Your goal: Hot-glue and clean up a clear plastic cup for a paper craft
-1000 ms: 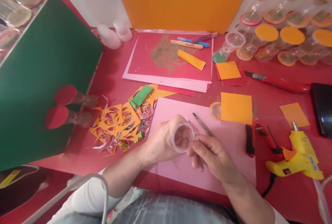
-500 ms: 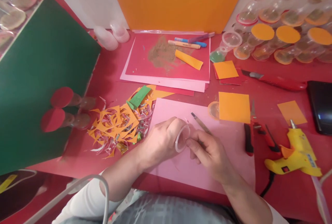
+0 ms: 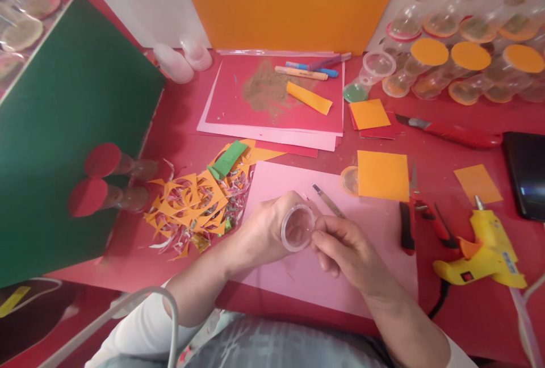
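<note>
My left hand [image 3: 266, 229] is wrapped round a small clear plastic cup [image 3: 297, 228], its open mouth turned up toward me. My right hand [image 3: 347, 251] pinches the cup's rim at the right with thumb and forefinger, and a thin pencil-like tool [image 3: 327, 201] sticks out beyond its fingers. Both hands hover over a pink paper sheet [image 3: 366, 266] on the red table.
Orange paper offcuts [image 3: 191, 200] lie in a heap at the left. An orange square [image 3: 383, 175], red scissors [image 3: 415, 214] and a yellow glue gun [image 3: 481, 254] sit at the right. A red cutter [image 3: 451, 132] and rows of clear cups [image 3: 460, 55] are behind. A green board [image 3: 63, 129] stands left.
The cup was tipped on edge half a second ago; now its mouth faces up again. Both hands stay in the same spot.
</note>
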`<state>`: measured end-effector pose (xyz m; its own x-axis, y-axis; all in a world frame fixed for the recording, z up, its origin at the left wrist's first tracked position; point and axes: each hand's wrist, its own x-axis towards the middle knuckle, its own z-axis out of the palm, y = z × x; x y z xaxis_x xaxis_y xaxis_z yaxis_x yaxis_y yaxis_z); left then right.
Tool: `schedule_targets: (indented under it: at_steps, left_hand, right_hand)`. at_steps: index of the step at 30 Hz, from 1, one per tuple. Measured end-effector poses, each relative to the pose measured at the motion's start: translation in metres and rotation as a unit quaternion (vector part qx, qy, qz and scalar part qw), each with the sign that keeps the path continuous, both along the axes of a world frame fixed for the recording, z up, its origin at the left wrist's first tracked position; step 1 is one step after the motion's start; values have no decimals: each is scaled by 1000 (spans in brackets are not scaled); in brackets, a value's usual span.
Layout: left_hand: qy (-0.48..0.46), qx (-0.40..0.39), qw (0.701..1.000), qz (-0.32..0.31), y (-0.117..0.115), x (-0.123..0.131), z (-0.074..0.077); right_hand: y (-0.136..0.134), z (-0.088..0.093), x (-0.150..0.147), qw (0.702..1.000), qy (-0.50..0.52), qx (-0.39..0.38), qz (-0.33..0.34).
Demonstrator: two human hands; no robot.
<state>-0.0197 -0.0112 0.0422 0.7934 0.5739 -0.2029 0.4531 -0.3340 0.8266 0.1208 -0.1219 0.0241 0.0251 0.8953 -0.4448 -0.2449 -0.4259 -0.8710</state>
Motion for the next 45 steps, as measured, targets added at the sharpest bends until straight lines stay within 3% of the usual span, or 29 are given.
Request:
schedule_targets:
  at_steps: [4,7,11,14,17,22,26,32,35,37,39,45]
  left_hand:
    - [9,4,1000,9,1,-2,-1]
    - [12,35,999,22,-1,-2,-3]
    - [8,101,995,19,-7,0,-7]
    - [12,117,993,14,-9,1,-7]
    - [30,85,996,8,-8,1,-4]
    - [16,1,1000,10,-2,3,3]
    - [-4,-62,998,-10,2,4,6]
    - [21,58,998,28,-3,1,-4]
    - [6,141,990,21,-7,0,-9]
    - [-1,154,988,12,-8,-1,-8]
    - [2,113,994,6,-6,-1,-5]
    - [-52,-99,993,-31,4,-4,0]
  right_hand:
    - [-1,-2,2,999,-45,14,-8]
    - [-2,-4,-1,988,-140,65,-23]
    - [-1,-8,-7,938,-325,118,-34]
    - [0,-9,-9,915,-380,131,-48]
    - [0,-7,-10,930,-341,127,-50]
    - [-2,-4,-8,987,-139,71,-38]
    - [0,-4,-6,997,-58,34,-23]
    - [-1,-4,-3,989,-136,58,-18]
    - [-2,-3,-3,984,-167,68,-8]
    - [-2,-3,-2,981,-179,79,-5]
    - [-2,-1,-1,984,-157,78,-1]
    - [-4,-1,-1,998,60,23,21]
